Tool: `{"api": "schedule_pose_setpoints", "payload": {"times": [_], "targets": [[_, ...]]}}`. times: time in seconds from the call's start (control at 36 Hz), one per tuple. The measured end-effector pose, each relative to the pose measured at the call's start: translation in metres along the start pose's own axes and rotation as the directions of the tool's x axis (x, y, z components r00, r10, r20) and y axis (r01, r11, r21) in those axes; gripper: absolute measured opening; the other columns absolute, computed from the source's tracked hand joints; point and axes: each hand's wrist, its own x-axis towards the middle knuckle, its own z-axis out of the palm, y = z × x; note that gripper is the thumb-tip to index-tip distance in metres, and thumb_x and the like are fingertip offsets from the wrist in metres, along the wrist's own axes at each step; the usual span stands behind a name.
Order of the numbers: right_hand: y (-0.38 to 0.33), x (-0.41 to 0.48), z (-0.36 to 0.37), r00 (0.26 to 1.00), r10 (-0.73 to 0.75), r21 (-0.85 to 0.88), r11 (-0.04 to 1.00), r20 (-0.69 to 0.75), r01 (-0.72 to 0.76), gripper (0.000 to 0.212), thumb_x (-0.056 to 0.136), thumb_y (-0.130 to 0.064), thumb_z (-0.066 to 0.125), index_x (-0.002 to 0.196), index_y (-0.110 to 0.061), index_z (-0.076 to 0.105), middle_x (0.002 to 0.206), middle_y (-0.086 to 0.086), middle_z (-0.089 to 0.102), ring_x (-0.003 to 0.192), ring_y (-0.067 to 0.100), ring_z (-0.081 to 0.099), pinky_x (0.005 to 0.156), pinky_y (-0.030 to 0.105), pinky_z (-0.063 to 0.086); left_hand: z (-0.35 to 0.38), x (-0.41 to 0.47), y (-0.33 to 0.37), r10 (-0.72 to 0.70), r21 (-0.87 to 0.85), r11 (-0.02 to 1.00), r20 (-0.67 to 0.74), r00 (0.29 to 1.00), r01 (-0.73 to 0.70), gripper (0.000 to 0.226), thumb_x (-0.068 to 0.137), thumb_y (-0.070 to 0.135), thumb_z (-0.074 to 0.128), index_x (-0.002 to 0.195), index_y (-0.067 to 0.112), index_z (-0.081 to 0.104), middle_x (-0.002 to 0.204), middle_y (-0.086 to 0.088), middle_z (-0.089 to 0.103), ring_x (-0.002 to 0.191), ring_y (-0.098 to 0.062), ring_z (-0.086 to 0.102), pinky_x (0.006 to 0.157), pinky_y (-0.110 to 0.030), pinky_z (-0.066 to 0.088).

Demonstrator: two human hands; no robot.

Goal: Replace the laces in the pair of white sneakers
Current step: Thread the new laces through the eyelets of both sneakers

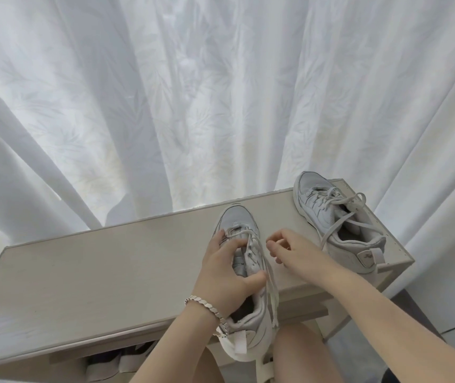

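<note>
A white sneaker (236, 219) lies on the pale cabinet top (105, 269), toe pointing away, its heel hanging over the front edge. My left hand (226, 275), wearing a silver bracelet, grips this sneaker across its tongue and lace area, thumb on the right side. Its white laces (272, 288) trail down the right side past the edge. My right hand (287, 248) hovers just right of the shoe, fingers loosely curled, holding nothing that I can see. The second white sneaker (331, 217) lies at the cabinet's right end, with loose laces (345, 203) still threaded.
A white patterned curtain (193, 92) hangs right behind the cabinet. Shoes (116, 360) sit on a shelf beneath the top. My knees (301, 355) are below the front edge. The cabinet's right edge lies just past the second sneaker.
</note>
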Motion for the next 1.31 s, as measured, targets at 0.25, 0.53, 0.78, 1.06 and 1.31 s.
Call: {"api": "schedule_pose_setpoints", "payload": {"times": [0.25, 0.53, 0.78, 1.06, 1.31], "targets": [[0.001, 0.003, 0.013, 0.997, -0.058, -0.095, 0.994, 0.054, 0.063, 0.018, 0.099, -0.026, 0.041, 0.087, -0.016, 0.051, 0.074, -0.007, 0.049, 0.069, 0.008, 0.043, 0.058, 0.015, 0.032, -0.001, 0.0, 0.003, 0.0, 0.029, 1.0, -0.006, 1.0, 0.0, 0.041, 0.071, 0.03, 0.077, 0.088, 0.05, 0.046, 0.151, 0.004, 0.022, 0.138, 0.006, 0.009, 0.098, -0.009, 0.014], [-0.027, -0.011, -0.011, 0.998, -0.043, 0.368, 0.93, 0.04, 0.026, 0.043, 0.092, -0.005, 0.037, 0.052, -0.013, 0.05, 0.058, 0.003, 0.054, 0.06, 0.014, 0.048, 0.071, 0.025, 0.048, -0.003, 0.0, 0.007, -0.021, 0.023, 1.0, 0.022, 1.0, 0.021, 0.039, 0.07, 0.03, 0.078, 0.098, 0.04, 0.052, 0.15, 0.007, 0.024, 0.136, 0.006, 0.014, 0.097, -0.009, 0.014], [-0.074, -0.055, -0.055, 0.96, -0.279, 0.669, 0.713, -0.004, 0.21, 0.028, 0.081, -0.031, 0.05, 0.075, -0.01, 0.067, 0.066, 0.004, 0.063, 0.071, 0.016, 0.065, 0.078, 0.026, 0.056, -0.008, -0.001, 0.014, -0.051, 0.072, 0.996, 0.078, 0.996, 0.046, 0.054, 0.071, 0.039, 0.077, 0.111, 0.039, 0.04, 0.137, 0.011, 0.032, 0.134, -0.003, 0.025, 0.102, -0.015, 0.023], [-0.082, -0.056, -0.039, 0.966, -0.255, 0.699, 0.685, -0.036, 0.207, 0.02, 0.092, -0.015, 0.048, 0.101, -0.011, 0.065, 0.097, 0.004, 0.074, 0.092, 0.014, 0.069, 0.075, 0.02, 0.053, -0.026, -0.017, 0.062, 0.109, -0.373, 0.918, -0.088, 0.99, -0.134, 0.025, 0.094, 0.012, 0.05, 0.086, 0.027, 0.07, 0.085, 0.011, 0.073, 0.084, -0.005, 0.065, 0.08, -0.022, 0.047], [-0.081, -0.049, -0.02, 0.981, -0.156, 0.58, 0.792, -0.113, 0.193, 0.018, 0.091, -0.012, 0.055, 0.094, -0.011, 0.073, 0.092, 0.004, 0.074, 0.085, 0.01, 0.066, 0.097, 0.035, 0.047, -0.033, -0.012, 0.061, -0.031, -0.553, 0.831, 0.052, 0.998, 0.054, 0.022, 0.091, 0.025, 0.053, 0.086, 0.015, 0.072, 0.073, 0.006, 0.07, 0.079, -0.005, 0.065, 0.085, -0.031, 0.049]]}}
